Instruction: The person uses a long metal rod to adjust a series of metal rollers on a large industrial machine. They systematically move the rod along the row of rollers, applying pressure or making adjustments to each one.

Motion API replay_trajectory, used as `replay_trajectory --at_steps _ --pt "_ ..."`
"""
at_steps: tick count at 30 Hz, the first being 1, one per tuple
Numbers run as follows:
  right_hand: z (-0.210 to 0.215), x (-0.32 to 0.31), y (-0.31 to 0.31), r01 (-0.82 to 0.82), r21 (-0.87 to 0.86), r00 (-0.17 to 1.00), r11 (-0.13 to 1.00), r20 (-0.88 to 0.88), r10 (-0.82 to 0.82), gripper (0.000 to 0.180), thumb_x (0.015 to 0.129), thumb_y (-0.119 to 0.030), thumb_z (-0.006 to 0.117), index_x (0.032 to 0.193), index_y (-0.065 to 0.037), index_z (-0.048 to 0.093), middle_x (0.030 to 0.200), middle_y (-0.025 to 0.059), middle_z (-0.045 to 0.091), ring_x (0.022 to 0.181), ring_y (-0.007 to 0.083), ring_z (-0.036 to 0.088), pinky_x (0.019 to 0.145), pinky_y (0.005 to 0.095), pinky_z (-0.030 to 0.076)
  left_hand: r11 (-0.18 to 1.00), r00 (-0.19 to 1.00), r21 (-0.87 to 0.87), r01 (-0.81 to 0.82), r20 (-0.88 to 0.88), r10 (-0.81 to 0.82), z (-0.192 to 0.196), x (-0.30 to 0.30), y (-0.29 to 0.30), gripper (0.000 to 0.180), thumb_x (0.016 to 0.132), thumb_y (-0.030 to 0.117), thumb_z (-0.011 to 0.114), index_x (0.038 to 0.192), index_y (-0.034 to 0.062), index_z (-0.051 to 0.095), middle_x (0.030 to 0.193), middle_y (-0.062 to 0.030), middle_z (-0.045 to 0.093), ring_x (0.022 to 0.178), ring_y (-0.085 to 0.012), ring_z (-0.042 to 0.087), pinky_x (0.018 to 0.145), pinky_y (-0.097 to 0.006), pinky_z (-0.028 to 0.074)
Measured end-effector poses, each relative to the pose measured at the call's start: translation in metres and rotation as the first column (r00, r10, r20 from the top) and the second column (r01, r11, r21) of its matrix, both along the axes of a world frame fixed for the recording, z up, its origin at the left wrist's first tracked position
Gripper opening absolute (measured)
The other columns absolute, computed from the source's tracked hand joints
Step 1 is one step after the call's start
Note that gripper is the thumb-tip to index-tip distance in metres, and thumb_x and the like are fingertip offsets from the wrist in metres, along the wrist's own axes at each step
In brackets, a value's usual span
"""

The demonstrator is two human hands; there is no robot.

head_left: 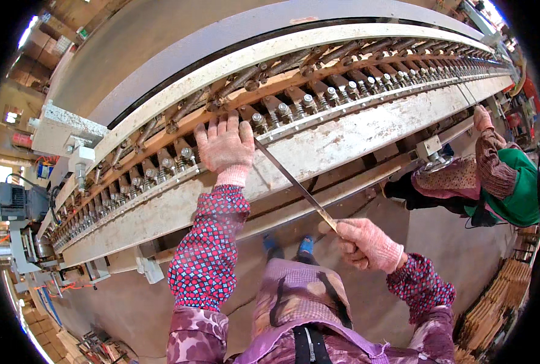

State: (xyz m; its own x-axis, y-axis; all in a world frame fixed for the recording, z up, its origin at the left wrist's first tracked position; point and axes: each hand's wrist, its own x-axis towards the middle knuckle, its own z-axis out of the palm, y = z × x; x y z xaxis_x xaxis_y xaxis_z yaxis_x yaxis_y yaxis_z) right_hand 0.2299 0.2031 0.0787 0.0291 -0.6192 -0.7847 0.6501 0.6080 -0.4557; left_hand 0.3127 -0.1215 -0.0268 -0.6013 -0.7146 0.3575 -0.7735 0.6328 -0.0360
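Observation:
My left hand (224, 144), in a pink knit glove, lies flat with fingers spread on the wooden board (160, 136) clamped in a long press machine (318, 145). My right hand (367, 242), also gloved, grips the wooden handle of a long thin metal blade (288, 176). The blade runs up and to the left, and its tip meets the row of bolted metal clamps (294, 103) just right of my left hand. Both sleeves are red with a small checked pattern.
Another person (488, 182) in green and patterned clothes stands at the right, one gloved hand raised to the machine's rail. A motor unit (15, 203) and cables sit at the left end. Stacked wood strips (494, 309) lie at lower right. Concrete floor lies beyond the machine.

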Motion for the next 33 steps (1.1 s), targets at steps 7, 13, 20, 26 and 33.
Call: replay_trajectory --at_steps 7,13,20,26,33 --pt "-0.012 0.019 -0.038 0.053 -0.013 0.994 0.998 0.093 -0.052 0.035 0.104 -0.034 0.049 0.126 -0.008 0.057 0.062 -0.0086 0.032 0.045 0.0027 0.027 0.037 0.0216 0.021 0.999 1.000 0.033 0.000 0.029 -0.001 0.000 0.002 0.011 0.044 0.097 0.042 0.043 0.120 0.0158 0.069 0.121 -0.0054 0.069 0.124 -0.0250 0.055 0.117 -0.050 0.022" --pt "-0.034 0.038 -0.051 0.120 -0.156 0.991 0.980 0.081 -0.108 0.035 0.102 -0.034 0.048 0.124 -0.008 0.057 0.062 -0.0089 0.033 0.045 0.0032 0.027 0.038 0.0222 0.021 0.993 1.000 0.116 -0.012 0.009 0.011 0.010 0.001 0.007 0.046 0.096 0.043 0.044 0.126 0.0155 0.066 0.125 -0.0063 0.068 0.125 -0.0257 0.055 0.117 -0.051 0.022" --pt "0.001 0.084 -0.008 0.078 -0.025 0.935 0.997 -0.345 -0.082 0.036 0.101 -0.030 0.051 0.122 -0.002 0.062 0.062 -0.0028 0.047 0.047 0.0071 0.039 0.043 0.0255 0.032 0.988 0.972 0.075 0.135 -0.203 -0.117 0.016 0.026 0.016 0.055 0.095 0.045 0.050 0.138 0.0108 0.056 0.131 -0.0119 0.064 0.130 -0.0261 0.052 0.117 -0.050 0.022" --pt "-0.017 0.150 -0.007 -0.072 0.082 0.217 0.994 -0.971 0.096 0.047 0.094 -0.017 0.060 0.139 -0.007 0.053 0.101 0.0209 0.070 0.093 0.0296 0.070 0.083 0.0393 0.053 0.771 0.916 0.609 0.186 -0.392 0.089 0.044 0.052 0.029 0.066 0.088 0.037 0.065 0.145 0.0084 0.047 0.119 -0.0161 0.069 0.113 -0.0306 0.065 0.101 -0.039 0.047" --pt "0.031 0.212 -0.031 0.245 0.040 0.786 0.969 -0.594 -0.174 0.048 0.092 -0.009 0.058 0.139 -0.002 0.054 0.100 0.0080 0.070 0.084 0.0129 0.063 0.079 0.0297 0.053 0.639 0.869 0.696 0.326 -0.487 0.088 0.048 0.070 -0.028 0.059 0.091 0.037 0.061 0.143 0.0137 0.046 0.112 -0.0154 0.072 0.104 -0.0350 0.068 0.090 -0.044 0.052"
